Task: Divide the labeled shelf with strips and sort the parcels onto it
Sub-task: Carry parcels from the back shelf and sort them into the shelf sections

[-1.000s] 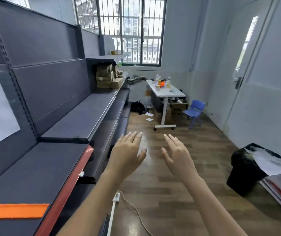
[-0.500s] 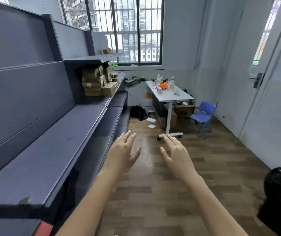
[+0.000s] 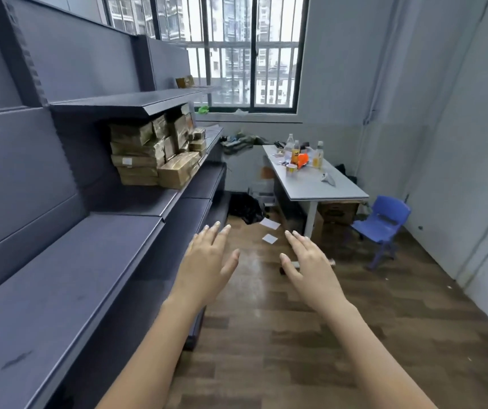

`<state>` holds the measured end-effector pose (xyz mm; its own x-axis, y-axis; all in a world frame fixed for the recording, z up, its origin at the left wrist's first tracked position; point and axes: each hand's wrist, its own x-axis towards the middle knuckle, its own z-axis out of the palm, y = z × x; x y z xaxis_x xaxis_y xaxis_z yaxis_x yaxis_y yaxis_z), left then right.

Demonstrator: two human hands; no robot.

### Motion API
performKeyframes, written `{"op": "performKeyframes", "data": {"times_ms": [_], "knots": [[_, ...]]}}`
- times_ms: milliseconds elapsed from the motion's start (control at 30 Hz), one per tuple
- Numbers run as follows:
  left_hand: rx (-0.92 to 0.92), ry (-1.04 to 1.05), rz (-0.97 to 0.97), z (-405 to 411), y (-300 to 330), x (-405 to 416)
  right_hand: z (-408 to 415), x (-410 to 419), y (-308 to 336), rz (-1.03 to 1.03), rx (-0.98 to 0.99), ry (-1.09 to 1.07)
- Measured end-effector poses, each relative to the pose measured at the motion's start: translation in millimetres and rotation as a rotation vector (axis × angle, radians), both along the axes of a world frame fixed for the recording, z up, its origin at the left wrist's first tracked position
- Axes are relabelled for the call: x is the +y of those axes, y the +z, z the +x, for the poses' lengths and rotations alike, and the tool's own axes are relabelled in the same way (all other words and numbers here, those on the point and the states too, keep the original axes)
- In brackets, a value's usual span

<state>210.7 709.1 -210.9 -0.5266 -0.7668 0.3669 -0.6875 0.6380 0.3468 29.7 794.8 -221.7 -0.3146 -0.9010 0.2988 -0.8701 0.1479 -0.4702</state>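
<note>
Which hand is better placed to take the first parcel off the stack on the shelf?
Left, probably. The left hand is open, empty and nearer the shelf side where the stack of parcels sits. The right hand, also open and empty, hangs over the floor toward the table.

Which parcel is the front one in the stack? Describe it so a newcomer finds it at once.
Start at the dark shelving along the left wall and follow it toward the barred window. Under the overhanging upper shelf sits the parcel stack. The front parcel lies lowest and nearest the shelf edge, jutting out past the others.
</note>
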Motion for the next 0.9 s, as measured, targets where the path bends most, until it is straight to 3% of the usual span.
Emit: {"op": "performKeyframes", "data": {"times_ms": [467,900], "knots": [[0.034,-0.076,0.017,-215,18,-384,-202,-381,17,-0.067,-0.029,-0.039],[0.053,0.179,0.038,-348,7,-723,-356,-759,-3,-0.072,-0.082,0.21]]}}
